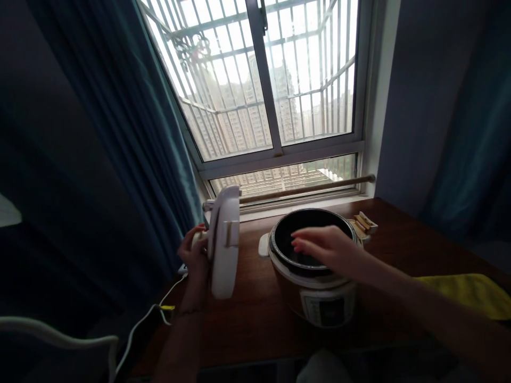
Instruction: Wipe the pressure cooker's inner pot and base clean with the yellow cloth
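My left hand is wrapped round the handle of a white pressure cooker lid. The lid is held on edge above the table, left of the pot. To its right stands a white and brown electric pressure cooker with a control panel on its front. Its dark inner pot is uncovered, and its bottom is hidden from me. Over the pot's mouth is my right hand, slightly blurred, with fingers stretched to the left. I see nothing held in it.
A brown wooden table carries the cooker. On the right lies a yellow cloth. White cables run along the left edge, near a blue curtain. Behind the table is a barred window with a rail across its bottom.
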`<action>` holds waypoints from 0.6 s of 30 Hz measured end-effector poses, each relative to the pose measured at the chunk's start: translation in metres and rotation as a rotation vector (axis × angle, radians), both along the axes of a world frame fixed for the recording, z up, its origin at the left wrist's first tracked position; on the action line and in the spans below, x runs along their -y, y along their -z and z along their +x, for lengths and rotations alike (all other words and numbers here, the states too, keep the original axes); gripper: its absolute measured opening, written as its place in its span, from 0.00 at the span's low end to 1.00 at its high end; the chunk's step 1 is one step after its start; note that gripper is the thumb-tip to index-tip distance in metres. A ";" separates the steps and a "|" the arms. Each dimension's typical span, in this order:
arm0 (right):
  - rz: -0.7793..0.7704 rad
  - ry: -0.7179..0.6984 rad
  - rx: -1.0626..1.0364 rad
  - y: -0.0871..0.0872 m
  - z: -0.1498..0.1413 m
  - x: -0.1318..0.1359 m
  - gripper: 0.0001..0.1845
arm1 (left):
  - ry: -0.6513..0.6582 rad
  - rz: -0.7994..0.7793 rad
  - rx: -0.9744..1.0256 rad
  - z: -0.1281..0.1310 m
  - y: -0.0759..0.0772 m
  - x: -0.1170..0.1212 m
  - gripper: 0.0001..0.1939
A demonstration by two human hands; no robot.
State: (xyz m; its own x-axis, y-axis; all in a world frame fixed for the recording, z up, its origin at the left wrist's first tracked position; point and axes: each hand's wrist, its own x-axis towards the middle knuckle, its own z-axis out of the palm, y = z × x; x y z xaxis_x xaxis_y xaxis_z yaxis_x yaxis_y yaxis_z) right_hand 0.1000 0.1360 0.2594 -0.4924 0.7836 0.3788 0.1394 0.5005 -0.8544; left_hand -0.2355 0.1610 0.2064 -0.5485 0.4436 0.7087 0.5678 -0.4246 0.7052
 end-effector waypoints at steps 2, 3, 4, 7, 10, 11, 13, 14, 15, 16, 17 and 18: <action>-0.004 0.005 -0.129 -0.016 -0.003 -0.036 0.14 | 0.052 0.032 -0.003 0.007 -0.008 -0.003 0.11; -0.026 0.034 -0.178 -0.023 -0.005 -0.051 0.13 | 0.074 0.046 -0.026 0.013 -0.013 -0.004 0.11; -0.054 0.072 -0.214 -0.031 -0.006 -0.063 0.13 | 0.090 0.056 -0.065 0.020 -0.020 -0.005 0.12; -0.092 0.162 -0.182 -0.047 -0.006 -0.074 0.14 | 0.095 0.066 -0.222 0.047 -0.043 -0.008 0.12; 0.078 0.217 -0.014 -0.048 -0.002 -0.053 0.17 | 0.040 0.046 -0.400 0.075 -0.064 -0.013 0.12; 0.146 0.238 0.051 -0.046 0.001 -0.043 0.19 | 0.015 0.032 -0.457 0.085 -0.069 -0.015 0.12; 0.238 0.284 0.168 -0.038 0.007 -0.026 0.20 | -0.024 0.000 -0.553 0.103 -0.077 -0.019 0.13; 0.260 0.310 0.215 -0.033 0.011 -0.021 0.20 | -0.032 -0.020 -0.590 0.112 -0.078 -0.021 0.13; 0.272 0.337 0.251 -0.028 0.016 -0.017 0.19 | -0.034 -0.044 -0.620 0.121 -0.079 -0.023 0.13; 0.272 0.359 0.280 -0.022 0.021 -0.017 0.18 | -0.033 -0.068 -0.644 0.130 -0.078 -0.024 0.13; 0.262 0.375 0.301 -0.016 0.026 -0.018 0.17 | -0.029 -0.092 -0.666 0.138 -0.077 -0.026 0.13; 0.245 0.384 0.316 -0.010 0.032 -0.021 0.17 | -0.023 -0.116 -0.685 0.146 -0.075 -0.027 0.13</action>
